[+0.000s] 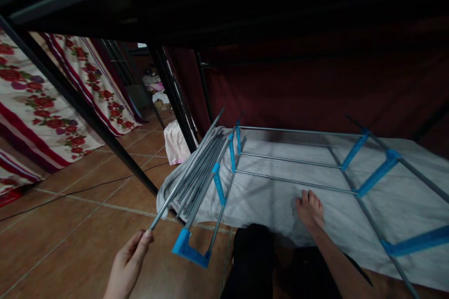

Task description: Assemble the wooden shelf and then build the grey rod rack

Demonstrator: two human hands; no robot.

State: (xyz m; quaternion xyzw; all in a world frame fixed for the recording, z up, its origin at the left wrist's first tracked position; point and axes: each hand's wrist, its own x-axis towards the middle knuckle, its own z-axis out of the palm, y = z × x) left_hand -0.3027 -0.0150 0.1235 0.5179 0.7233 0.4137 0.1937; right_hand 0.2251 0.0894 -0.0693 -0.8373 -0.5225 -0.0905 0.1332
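Observation:
My left hand (131,259) grips the near end of a long grey metal rod (185,170), which slants up and away over a bundle of similar rods (201,173). Just right of the bundle stands a frame of rods with blue plastic connectors (191,250). Thin crossbars (294,182) link this side to another side with blue connectors (379,173) at the right. My right hand (310,208) rests low over the grey sheet, below the crossbars; its fingers are curled and seem to hold nothing.
A grey sheet (266,210) covers the low bed. Dark metal bunk posts (87,112) stand at the left, and a dark upper bunk hangs overhead. Floral curtains (45,103), a cable (105,182) on the tiled floor and a pale cloth (177,142) lie beyond.

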